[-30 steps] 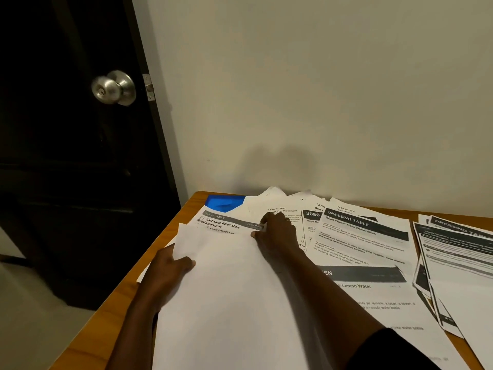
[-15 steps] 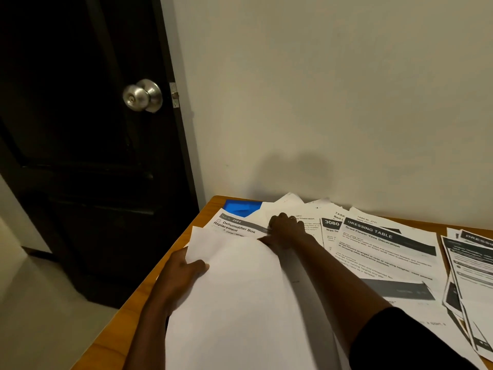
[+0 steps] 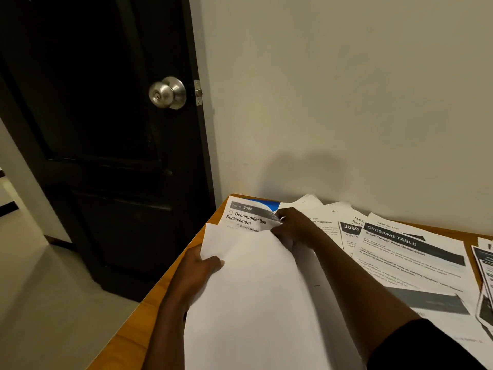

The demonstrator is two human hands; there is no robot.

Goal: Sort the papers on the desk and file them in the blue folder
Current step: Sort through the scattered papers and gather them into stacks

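Wooden desk [image 3: 128, 340] beside a dark door, sorting judged approx. half done at best. The left hand [image 3: 197, 268] grips the near-left edge of a bundle of blank-side-up sheets [image 3: 253, 303], thumb on top. The right hand [image 3: 296, 228], fingers curled, sits at the bundle's far corner; whether it pinches the bundle or a page beneath, can't tell. Just beyond both hands lies the "Dehumidifier Box Replacement" sheet [image 3: 248, 218]. Past that is the blue folder [image 3: 262, 202], mostly buried, against the wall, w/ nothing visibly filed in it. Right of the right hand, loose printed pages fan out, incl. a "3080" sheet [image 3: 349, 231] and a "DRESSING TABLE" sheet [image 3: 400, 252]. Farther right sits another pile [image 3: 485, 263]. Count: 2 hands, 1 folder, 1 bundle (sheet no. unclear), min. 4 loose pages.
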